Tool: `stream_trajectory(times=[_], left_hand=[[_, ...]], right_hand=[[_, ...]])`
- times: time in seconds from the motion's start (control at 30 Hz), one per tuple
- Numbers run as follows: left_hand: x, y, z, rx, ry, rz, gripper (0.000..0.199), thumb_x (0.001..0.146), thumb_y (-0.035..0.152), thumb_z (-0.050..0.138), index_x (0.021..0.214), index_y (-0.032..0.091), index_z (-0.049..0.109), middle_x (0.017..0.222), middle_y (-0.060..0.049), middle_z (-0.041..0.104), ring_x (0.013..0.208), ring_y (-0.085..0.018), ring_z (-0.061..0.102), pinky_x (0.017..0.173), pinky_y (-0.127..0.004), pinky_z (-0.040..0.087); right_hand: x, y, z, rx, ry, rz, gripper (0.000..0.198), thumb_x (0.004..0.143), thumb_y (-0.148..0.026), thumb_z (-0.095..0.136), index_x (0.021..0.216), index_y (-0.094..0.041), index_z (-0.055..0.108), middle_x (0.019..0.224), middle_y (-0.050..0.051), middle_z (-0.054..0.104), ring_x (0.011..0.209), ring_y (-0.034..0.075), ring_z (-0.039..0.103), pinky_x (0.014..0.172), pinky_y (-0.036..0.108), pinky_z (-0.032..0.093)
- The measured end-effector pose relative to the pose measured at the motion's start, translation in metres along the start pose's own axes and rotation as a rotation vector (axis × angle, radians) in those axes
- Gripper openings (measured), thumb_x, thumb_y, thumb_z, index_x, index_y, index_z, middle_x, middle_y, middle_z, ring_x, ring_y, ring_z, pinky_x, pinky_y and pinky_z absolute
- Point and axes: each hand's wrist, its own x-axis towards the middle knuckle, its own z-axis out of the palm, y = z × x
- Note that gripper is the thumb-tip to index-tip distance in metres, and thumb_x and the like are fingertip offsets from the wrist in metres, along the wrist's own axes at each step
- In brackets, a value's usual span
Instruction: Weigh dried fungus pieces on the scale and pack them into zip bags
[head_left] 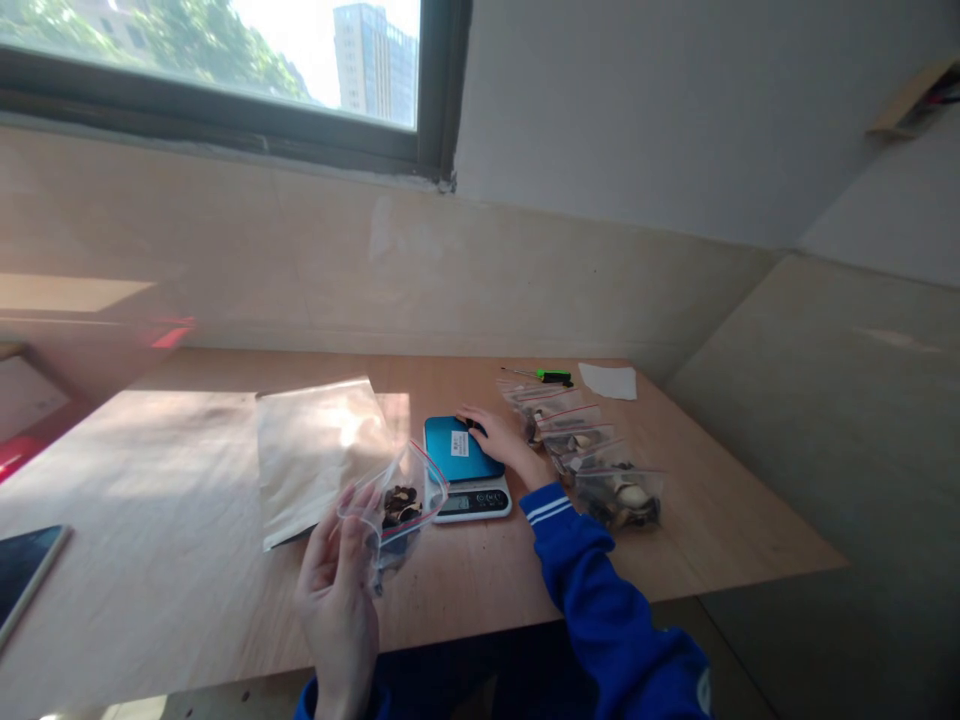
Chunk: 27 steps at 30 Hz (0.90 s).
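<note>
My left hand [341, 570] grips a clear zip bag [397, 555] with a red seal line, its mouth open. Dark brown dried pieces [403, 505] show inside the bag. Beyond it stands a small kitchen scale [450, 512] with a blue metal platform [442, 440] and a white label on top. My right hand [495, 437] reaches over the platform, its thumb and fingers bent around a small dark dried piece [474, 425] at the upper right edge. The scale's display digits are too small to read.
Several filled zip bags [622, 495] lie in a row at the right. Behind them are a green and black screwdriver [551, 376] and a white paper piece [609, 381]. A large pale pouch [315, 450] lies left of the scale; a tablet-like device [26, 575] lies at the far left.
</note>
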Motion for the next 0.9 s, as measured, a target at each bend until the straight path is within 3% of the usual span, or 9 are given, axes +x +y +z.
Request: stream_trajectory(times=[0.23,0.4,0.6,0.77,0.83,0.9], left_hand=[[0.001,0.002,0.000,0.003,0.010,-0.007,0.044,0.077,0.039,0.074,0.116,0.020,0.067,0.115,-0.009,0.072,0.106,-0.024,0.068,0.097,-0.036,0.053],[0.000,0.002,0.000,0.008,0.008,-0.014,0.044,0.077,0.039,0.074,0.116,0.020,0.067,0.113,-0.009,0.073,0.105,-0.022,0.069,0.095,-0.033,0.054],[-0.002,0.004,0.000,0.007,0.024,-0.032,0.044,0.076,0.040,0.075,0.115,0.020,0.068,0.111,-0.009,0.074,0.104,-0.022,0.069,0.094,-0.032,0.054],[-0.001,0.001,-0.001,0.026,0.014,-0.042,0.045,0.077,0.039,0.074,0.118,0.021,0.067,0.113,-0.008,0.073,0.106,-0.022,0.068,0.097,-0.034,0.053],[0.000,-0.001,0.000,0.036,-0.008,-0.035,0.045,0.078,0.039,0.073,0.119,0.021,0.066,0.114,-0.008,0.073,0.107,-0.022,0.068,0.098,-0.036,0.052],[0.001,-0.003,0.002,0.044,-0.021,-0.020,0.044,0.079,0.038,0.072,0.119,0.021,0.066,0.115,-0.009,0.072,0.108,-0.023,0.067,0.099,-0.037,0.051]], right_hand=[[0.002,-0.001,0.004,0.009,0.052,-0.015,0.031,0.085,-0.005,0.055,0.106,-0.019,0.074,0.114,0.009,0.073,0.110,0.022,0.066,0.102,0.039,0.048],[-0.003,-0.003,0.003,0.042,0.149,0.054,0.032,0.079,0.000,0.055,0.093,-0.019,0.077,0.103,0.008,0.076,0.098,0.021,0.070,0.095,0.037,0.052],[-0.006,-0.006,0.004,0.167,0.283,0.102,0.028,0.079,-0.006,0.054,0.089,-0.019,0.076,0.096,0.006,0.077,0.093,0.022,0.072,0.090,0.039,0.055],[-0.010,-0.049,-0.008,0.369,0.351,0.067,0.023,0.085,-0.017,0.054,0.098,-0.016,0.073,0.101,0.009,0.076,0.095,0.018,0.071,0.089,0.033,0.056],[-0.017,-0.078,-0.017,0.525,0.282,-0.002,0.021,0.086,-0.022,0.059,0.103,-0.018,0.071,0.105,0.007,0.075,0.099,0.018,0.070,0.091,0.033,0.056],[-0.024,-0.102,-0.025,0.643,0.124,-0.109,0.022,0.086,-0.026,0.064,0.106,-0.021,0.071,0.110,0.005,0.074,0.105,0.018,0.068,0.096,0.035,0.053]])
